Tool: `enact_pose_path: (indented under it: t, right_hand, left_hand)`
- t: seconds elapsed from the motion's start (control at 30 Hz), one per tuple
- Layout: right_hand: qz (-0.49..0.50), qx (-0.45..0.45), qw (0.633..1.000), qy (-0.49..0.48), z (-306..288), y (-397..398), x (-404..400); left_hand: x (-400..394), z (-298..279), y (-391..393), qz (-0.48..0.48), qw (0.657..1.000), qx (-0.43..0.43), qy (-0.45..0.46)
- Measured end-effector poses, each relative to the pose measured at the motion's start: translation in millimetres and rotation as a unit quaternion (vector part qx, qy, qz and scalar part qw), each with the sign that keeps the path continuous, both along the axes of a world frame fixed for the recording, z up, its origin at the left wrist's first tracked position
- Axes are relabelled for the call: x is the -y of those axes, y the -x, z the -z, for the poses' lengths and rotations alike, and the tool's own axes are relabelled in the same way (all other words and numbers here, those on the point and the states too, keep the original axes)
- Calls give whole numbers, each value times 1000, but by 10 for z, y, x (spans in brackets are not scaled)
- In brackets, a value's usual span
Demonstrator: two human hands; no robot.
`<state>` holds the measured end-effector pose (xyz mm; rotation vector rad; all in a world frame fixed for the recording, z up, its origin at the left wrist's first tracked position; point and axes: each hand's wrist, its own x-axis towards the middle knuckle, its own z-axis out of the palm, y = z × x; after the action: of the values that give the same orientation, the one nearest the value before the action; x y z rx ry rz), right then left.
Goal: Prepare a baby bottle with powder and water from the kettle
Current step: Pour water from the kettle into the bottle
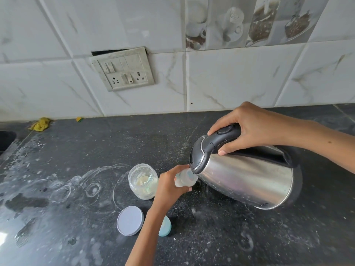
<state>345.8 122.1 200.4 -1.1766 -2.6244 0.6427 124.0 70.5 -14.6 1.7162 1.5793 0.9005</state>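
Two bare forearms, left hand [169, 186], right hand [255, 127], no sleeves, short unpainted nails

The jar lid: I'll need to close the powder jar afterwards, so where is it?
The jar lid lies flat on the dark counter, in front of the open powder jar, just left of the left forearm.

Even, soft daylight, moderately bright; source not visible. White marble-patterned wall tiles [230, 77] pale, slightly washed out. Shadows faint and diffuse under the tilted stainless-steel kettle [247, 175] on the dark speckled stone countertop [249, 237]. Broad soft sheen along kettle body, no harsh glare. Small blown-out patch at lower left edge. Wide-angle distortion: tile seams bow and splay toward the edges. Focus adequate centrally, corners softer.
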Motion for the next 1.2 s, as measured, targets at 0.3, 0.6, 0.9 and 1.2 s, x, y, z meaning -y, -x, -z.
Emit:
enact_pose_path:
  t: [0.3,0.6,0.9,1.2]
  right_hand:
    - [-8,11,1000,6,-70,44,-3]
    - [-16,19,1000,12,-107,47,-8]
    - [-34,41,998,19,-160,56,-55]
    - [-50,46,997,23,-175,69,-91]
  left_hand:
    - [4,61,32,-8,1000,27,11]
    - [24,112,60,-8,998,51,24]
    - [31,137,68,-4,999,47,26]
    - [38,118,57,-6,999,47,23]
